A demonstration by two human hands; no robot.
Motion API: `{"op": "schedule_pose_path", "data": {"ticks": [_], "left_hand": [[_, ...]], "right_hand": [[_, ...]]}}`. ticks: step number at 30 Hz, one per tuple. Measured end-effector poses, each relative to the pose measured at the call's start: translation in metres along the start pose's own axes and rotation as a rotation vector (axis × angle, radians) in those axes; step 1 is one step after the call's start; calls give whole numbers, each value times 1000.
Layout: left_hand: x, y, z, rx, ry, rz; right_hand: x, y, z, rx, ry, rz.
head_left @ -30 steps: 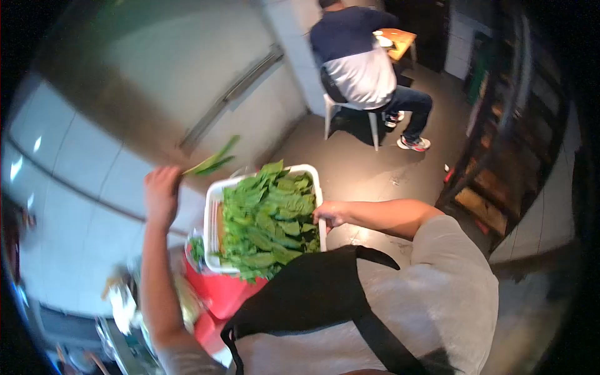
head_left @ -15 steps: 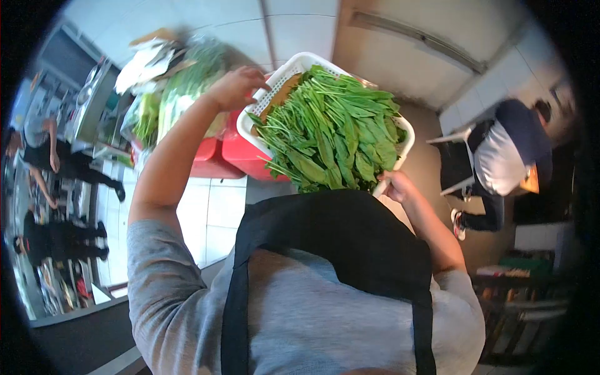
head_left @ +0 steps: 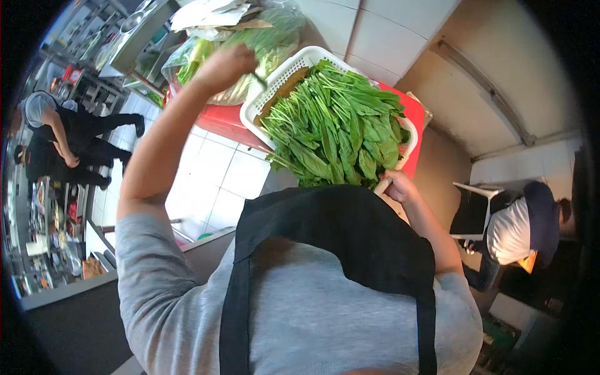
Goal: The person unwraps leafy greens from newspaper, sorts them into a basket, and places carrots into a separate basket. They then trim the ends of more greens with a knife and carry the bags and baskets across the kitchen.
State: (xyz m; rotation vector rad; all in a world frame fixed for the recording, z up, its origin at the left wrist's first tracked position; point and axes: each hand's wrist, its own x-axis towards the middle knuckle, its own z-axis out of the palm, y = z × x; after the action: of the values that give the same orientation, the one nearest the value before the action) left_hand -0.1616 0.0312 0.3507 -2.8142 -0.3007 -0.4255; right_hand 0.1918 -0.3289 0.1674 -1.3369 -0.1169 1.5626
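Note:
A white perforated plastic basket (head_left: 251, 110), heaped with leafy green vegetables (head_left: 340, 128), stands close in front of my black apron (head_left: 319, 219). My right hand (head_left: 400, 186) is closed on the basket's near right rim. Raised beyond the far left rim is my left hand (head_left: 230, 65), its fingers curled. A small dark green strip shows at those fingertips, too blurred to name. Brown material (head_left: 287, 94) lines the basket's left side. Under the basket, a red surface (head_left: 412, 119) shows on both sides.
Plastic-bagged vegetables (head_left: 275, 37) lie behind my left hand, with torn white sheets (head_left: 215, 15) on top. A person (head_left: 519, 228) sits at the right. Two people (head_left: 69, 119) stand in the kitchen at the left, near shelves. A tiled wall (head_left: 400, 31) rises behind the basket.
My left hand has moved from over the basket's rim to the left, and its fingers have curled. The basket has shifted left over the red surface, my right hand still on its rim.

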Motion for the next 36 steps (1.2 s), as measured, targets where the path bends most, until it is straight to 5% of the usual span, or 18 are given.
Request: {"op": "schedule_pose_path", "data": {"ticks": [1,4,7,8,9,12,13,15,17,19,21,24,27,31,32,36], "left_hand": [[13,15,-44,-86,-59,-180],[38,56,-90,-131,296,-179],[52,112,-39,-294,56,-196],[50,135,-15,-120,0,-179],[39,162,0,-60,112,-284],[-47,232,62,-534,760,-1087],[-73,262,88,-743,951,-1362],[-75,324,108,-1565,1030,-1807],[-37,354,108,-1561,1126,-1590],[-32,339,141,-853,808,-1362],[-7,332,118,-645,640,-1596],[6,321,104,-262,491,-1549],[38,301,90,-269,209,-1732],[36,296,118,63,210,-1671],[34,295,115,94,-24,-1638],[-9,245,140,68,-284,-1596]], "right_hand": [[7,-3,-7,-36,7,31],[25,-16,-10,-84,-170,88],[46,-21,-16,-121,-232,109],[51,-21,-17,-113,-252,95],[52,-19,-15,-105,-270,84],[58,-21,-8,-111,-265,117],[59,-23,-6,-114,-256,136],[66,-27,-10,-133,-313,99],[87,-36,-13,-156,-365,114],[85,-40,7,-151,-380,80],[104,-37,18,-143,-438,103],[120,-23,33,-171,-454,83],[126,-26,41,-132,-466,102],[139,-15,46,-107,-599,123],[137,-12,55,-103,-595,111],[217,0,86,-121,-625,64]]}}
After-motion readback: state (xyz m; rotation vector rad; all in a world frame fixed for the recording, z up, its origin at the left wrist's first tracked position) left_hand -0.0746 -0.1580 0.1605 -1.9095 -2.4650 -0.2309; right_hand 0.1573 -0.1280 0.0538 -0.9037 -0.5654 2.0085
